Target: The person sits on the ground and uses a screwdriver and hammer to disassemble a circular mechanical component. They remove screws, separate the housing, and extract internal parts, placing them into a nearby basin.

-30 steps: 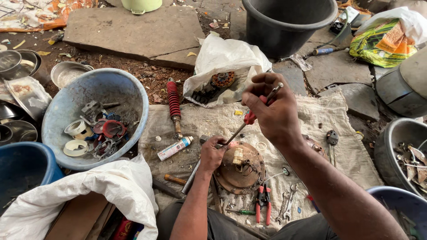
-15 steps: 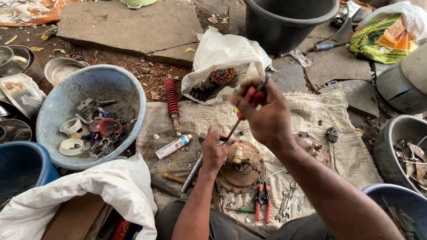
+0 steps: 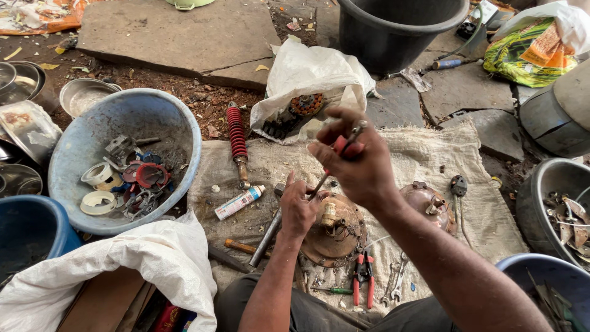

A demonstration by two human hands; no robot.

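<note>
A red-handled screwdriver (image 3: 335, 161) is clamped in the right hand (image 3: 356, 163), its tip set down into the rusty round housing (image 3: 335, 230) on the sackcloth (image 3: 424, 154). The housing's edge is held by the closed left hand (image 3: 297, 209). If the tip slips, those fingers could be jabbed.

Single head-worn view, looking steeply down from above the person's lap, close over both forearms, sackcloth (image 3: 430, 160) on the ground at centre, blue basin (image 3: 178, 123) to the left, black bucket (image 3: 399, 37) at the far top edge
</note>
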